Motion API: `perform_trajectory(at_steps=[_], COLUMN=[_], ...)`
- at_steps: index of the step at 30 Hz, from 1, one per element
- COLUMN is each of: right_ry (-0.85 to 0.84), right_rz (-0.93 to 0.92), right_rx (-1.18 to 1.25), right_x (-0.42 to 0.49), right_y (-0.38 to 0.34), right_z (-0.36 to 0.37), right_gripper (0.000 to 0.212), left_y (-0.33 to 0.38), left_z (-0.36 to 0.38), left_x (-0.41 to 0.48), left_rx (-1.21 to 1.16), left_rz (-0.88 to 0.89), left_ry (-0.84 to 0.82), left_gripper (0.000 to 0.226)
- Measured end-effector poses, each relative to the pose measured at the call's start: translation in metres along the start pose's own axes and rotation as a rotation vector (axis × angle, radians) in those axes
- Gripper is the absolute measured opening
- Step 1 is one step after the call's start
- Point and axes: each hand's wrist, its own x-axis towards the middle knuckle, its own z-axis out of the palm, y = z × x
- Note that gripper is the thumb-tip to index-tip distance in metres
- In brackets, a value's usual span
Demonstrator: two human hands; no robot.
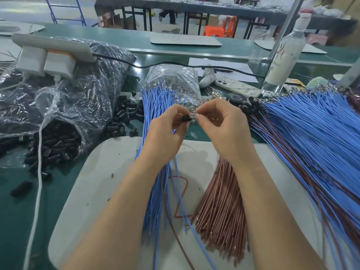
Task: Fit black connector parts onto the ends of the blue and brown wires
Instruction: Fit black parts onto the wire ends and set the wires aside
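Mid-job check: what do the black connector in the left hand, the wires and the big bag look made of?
Black connector, pinched by the left hand: apparently moulded plastic, dark, slightly glossy. Terminal pinched by the right hand: glints, seemingly metal. Blue wires and brown wires: smooth flexible insulation, likely PVC or similar. Bag: thin clear plastic film, crinkled and shiny.

Two bare hands and forearms

The left hand (165, 131) and right hand (220, 125) are bare, as are the left forearm (124, 201) and right forearm (268, 201), which run to the bottom edge of the frame. The fingers (176, 112) are slender; a short, pale, rounded nail (196, 116) shows at a right-hand fingertip near the frame's centre.
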Motion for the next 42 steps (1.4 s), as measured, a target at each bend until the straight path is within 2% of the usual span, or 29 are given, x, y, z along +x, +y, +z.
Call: perform_trajectory(at_steps=[10,14,19,29,35,42], right_ry=[-0.018,-0.053,-0.016,-0.062,-0.093,-0.078], right_rz=[-0.068,0.071,0.186,0.233,0.193,0.256], right_rx=[-0.185,0.023,0.286,0.286,0.156,0.255], right_x=[-0.002,0.001,0.004,0.006,0.005,0.002], right_y=[-0.001,0.0,0.004,0.011,0.015,0.016], right_z=[0.001,-0.007,-0.013,-0.013,-0.014,-0.003], right_gripper=[0.008,0.016,0.013,0.016,0.016,0.015], left_y=[0.003,0.004,0.005,0.002,0.002,-0.001], left_z=[-0.002,-0.004,-0.005,-0.007,-0.005,-0.005], left_x=[-0.001,-0.001,-0.001,-0.002,-0.002,-0.002], left_rx=[0.192,0.236,0.138,0.104,0.137,0.135], left_rz=[0.084,0.104,0.061,0.054,0.042,0.037], left_ry=[-0.041,-0.047,-0.057,-0.11,-0.148,-0.121], left_gripper=[0.02,0.018,0.006,0.006,0.009,0.007])
